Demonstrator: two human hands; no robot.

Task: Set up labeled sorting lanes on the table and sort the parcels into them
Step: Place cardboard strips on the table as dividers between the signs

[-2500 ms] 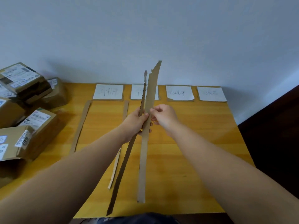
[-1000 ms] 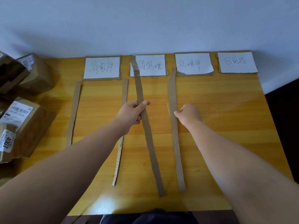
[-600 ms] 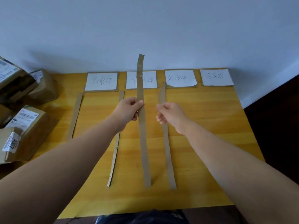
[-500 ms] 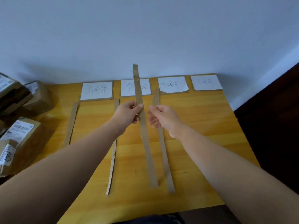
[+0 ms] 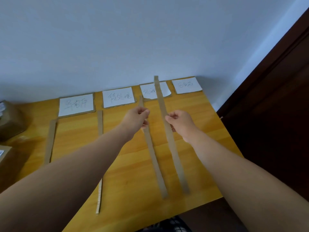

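Note:
Four white handwritten labels (image 5: pixel 76 104) lie along the far edge of the yellow table (image 5: pixel 75 139). Two cardboard strips, one at the left (image 5: pixel 50 141) and a thinner one (image 5: pixel 100 124), lie flat as lane dividers. A third strip (image 5: pixel 155 164) lies under my left hand (image 5: pixel 137 119), whose fingers are curled with nothing clearly in them. My right hand (image 5: pixel 180 123) pinches a long fourth strip (image 5: pixel 173 156). That strip's far end is raised over the third label (image 5: pixel 151 91), and its near end is by the table's front edge.
Brown parcels (image 5: pixel 10 121) with shipping labels sit at the table's left end, and another (image 5: pixel 3 154) is nearer me. A dark wooden door (image 5: pixel 267 114) stands to the right. The wall runs directly behind the labels.
The raised strip passed from my left hand to my right and moved right, beyond the strip lying flat. My view swung to the right and most parcels left the frame.

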